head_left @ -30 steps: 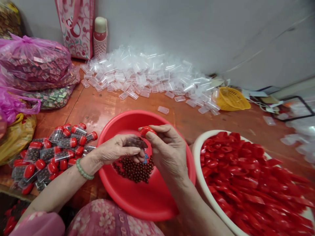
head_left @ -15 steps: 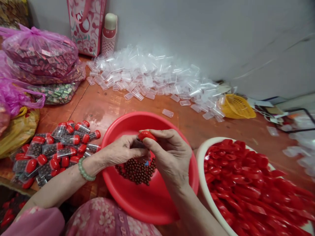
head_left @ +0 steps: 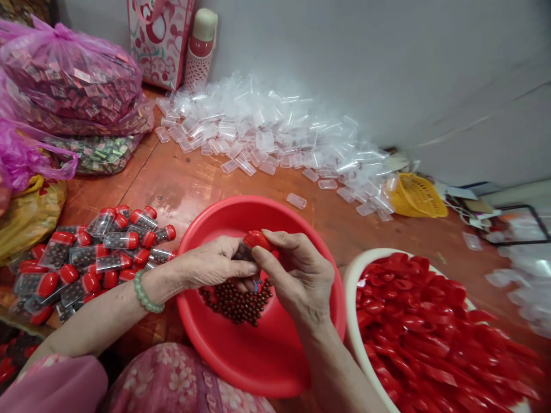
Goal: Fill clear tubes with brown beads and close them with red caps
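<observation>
Above the red basin [head_left: 258, 367], my two hands meet over a heap of small brown balls [head_left: 241, 301]. My left hand [head_left: 217, 261], with a green bead bracelet [head_left: 145, 293] at its wrist, is closed on a small clear container whose dark contents show between the fingers. At that container's end, my right hand [head_left: 301, 269] pinches a shiny red cap [head_left: 257, 240] between thumb and fingers. Whether the cap is fully seated cannot be seen. A bit of blue shows beneath the left fingers.
Filled containers with red caps [head_left: 124, 240] lie piled at left. A white tub [head_left: 355, 321] of red caps stands at right. Clear empty containers [head_left: 267, 132] are heaped along the wall, near a yellow basket [head_left: 417, 198]. Purple bags [head_left: 73, 74] and a thermos [head_left: 200, 49] stand at back left.
The view has shifted slightly. Both hands stay together above the basin, and the red cap has turned a little at the container's end.
</observation>
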`<state>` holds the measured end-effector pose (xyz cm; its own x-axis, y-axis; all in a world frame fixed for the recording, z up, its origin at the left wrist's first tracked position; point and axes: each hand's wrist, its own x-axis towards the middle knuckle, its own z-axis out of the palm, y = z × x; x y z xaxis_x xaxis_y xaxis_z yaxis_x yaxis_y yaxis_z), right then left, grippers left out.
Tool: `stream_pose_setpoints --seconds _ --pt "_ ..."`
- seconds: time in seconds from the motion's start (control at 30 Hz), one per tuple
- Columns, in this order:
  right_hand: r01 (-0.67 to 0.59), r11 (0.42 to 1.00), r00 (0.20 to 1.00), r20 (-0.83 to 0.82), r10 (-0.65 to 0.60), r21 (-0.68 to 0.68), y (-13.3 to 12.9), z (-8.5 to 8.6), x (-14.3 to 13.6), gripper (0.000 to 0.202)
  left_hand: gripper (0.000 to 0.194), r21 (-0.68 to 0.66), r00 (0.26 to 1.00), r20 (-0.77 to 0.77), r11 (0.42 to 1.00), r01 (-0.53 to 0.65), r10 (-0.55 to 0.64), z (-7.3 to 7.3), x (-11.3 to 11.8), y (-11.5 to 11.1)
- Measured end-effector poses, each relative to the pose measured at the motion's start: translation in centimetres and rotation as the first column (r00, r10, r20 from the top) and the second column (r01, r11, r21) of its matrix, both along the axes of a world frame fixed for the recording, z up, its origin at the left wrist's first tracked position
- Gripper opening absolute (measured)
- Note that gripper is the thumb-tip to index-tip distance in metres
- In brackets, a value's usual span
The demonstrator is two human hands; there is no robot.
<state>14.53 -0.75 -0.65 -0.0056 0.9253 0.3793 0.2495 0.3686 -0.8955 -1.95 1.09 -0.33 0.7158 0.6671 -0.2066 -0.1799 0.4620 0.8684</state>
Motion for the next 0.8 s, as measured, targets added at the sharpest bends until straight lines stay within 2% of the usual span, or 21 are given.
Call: stream_pose_setpoints --seconds 0.13,0.23,0.37,0.47,0.57,0.67,0.8 --pt "0.037 0.993 0.997 -0.062 -0.044 -0.114 0.0 0.5 -0.1 0.010 0.015 0.038 0.988 -0.152 0.999 -0.011 0.017 0.7 0.3 0.0" --pt "0.018 0.994 0.997 -0.068 -0.025 -0.104 0.0 0.4 0.1 0.010 0.013 0.063 0.974 -0.225 0.998 0.024 -0.009 1.1 0.2 0.2" --pt "-0.037 0.996 0.999 -0.026 0.035 -0.080 0.0 0.3 0.9 0.012 0.014 -0.005 0.974 -0.215 0.997 0.073 -0.072 1.3 0.1 0.5" --pt "-0.096 0.992 0.994 0.051 0.101 -0.084 0.0 0.7 1.6 0.012 0.016 -0.030 0.969 -0.229 0.995 0.090 -0.095 1.5 0.2 0.7" --pt "-0.143 0.987 0.978 0.144 0.152 -0.073 -0.1 1.3 2.1 0.013 0.016 0.020 0.960 -0.258 0.993 0.120 -0.111 1.8 0.3 0.9" --pt "-0.151 0.988 0.969 0.189 0.156 -0.039 -0.2 1.6 2.2 0.016 0.019 0.041 0.952 -0.280 0.989 0.143 -0.126 1.8 0.4 1.0" --pt "-0.149 0.989 0.927 0.346 0.142 -0.006 -0.5 1.8 2.5 0.016 0.021 0.025 0.954 -0.253 0.985 0.173 -0.161 1.5 0.5 1.1"
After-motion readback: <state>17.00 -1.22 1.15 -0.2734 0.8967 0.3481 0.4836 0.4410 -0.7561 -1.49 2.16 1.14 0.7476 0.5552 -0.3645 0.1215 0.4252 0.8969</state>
